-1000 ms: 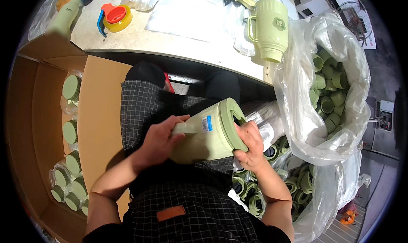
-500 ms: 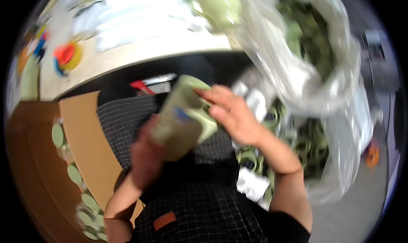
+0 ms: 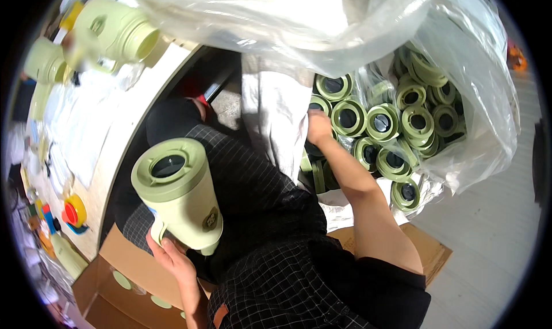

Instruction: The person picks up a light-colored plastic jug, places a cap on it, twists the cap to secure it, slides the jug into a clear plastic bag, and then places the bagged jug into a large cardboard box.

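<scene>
A pale green jug [image 3: 187, 217] is held in my left hand [image 3: 175, 260], whose fingers are closed round its handle. Its broad green ring-shaped end, with a dark round centre, faces up; a small spout shows at the lower end. My right hand [image 3: 318, 126] reaches among several green ring-shaped parts [image 3: 348, 117] with dark centres, beside a white cloth-like sack [image 3: 276, 99]. The fingers of that hand are mostly hidden, so what they touch is unclear.
A clear plastic bag [image 3: 477, 150] surrounds many of the rings at right. More green jugs [image 3: 118, 33] stand on the worktable [image 3: 123, 136] at left, near a red and yellow tape roll [image 3: 73, 212]. A cardboard box [image 3: 95, 289] with green round pieces sits lower left.
The view has turned to the right. Earlier both hands were on the jug; now the left alone holds it, ring end up, and the right has moved away to the ring parts.
</scene>
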Available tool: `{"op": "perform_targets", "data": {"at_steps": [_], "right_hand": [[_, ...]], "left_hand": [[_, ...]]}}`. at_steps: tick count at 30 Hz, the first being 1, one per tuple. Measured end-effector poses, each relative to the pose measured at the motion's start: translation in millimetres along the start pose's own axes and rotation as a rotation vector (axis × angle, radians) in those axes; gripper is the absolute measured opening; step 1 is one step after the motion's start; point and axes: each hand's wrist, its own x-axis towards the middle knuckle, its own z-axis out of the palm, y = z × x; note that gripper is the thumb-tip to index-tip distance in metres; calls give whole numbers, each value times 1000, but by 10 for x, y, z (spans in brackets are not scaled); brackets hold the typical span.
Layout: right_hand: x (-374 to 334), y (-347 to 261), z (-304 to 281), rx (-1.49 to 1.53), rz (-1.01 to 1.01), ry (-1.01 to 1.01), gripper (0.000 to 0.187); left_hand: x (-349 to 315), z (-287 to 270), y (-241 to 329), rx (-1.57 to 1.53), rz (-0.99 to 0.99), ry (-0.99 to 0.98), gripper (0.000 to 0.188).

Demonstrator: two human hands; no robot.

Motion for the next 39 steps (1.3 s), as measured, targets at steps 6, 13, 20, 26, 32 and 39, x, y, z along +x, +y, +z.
{"op": "perform_targets", "data": {"at_steps": [6,13,20,26,32,39], "right_hand": [[225,-163,227,-203,-85,-256,31],[313,110,267,116,40,-218,27],[-93,765,-1608,1221,49,149,36],[-195,149,-2636,1800,19,-86,14],[182,-1315,-3167,2185,-551,-438,20],[435,-3340,-2983,2309,-708,-1066,39]], "left_hand": [[2,3,191,100,46,-15,39],[-55,126,202,-12,-32,43,34],[-5,61,33,29,18,25,32],[19,62,80,-72,27,-75,37],[106,-146,147,68,23,-163,37],[570,-436,-19,-142,276,-261,21]]}}
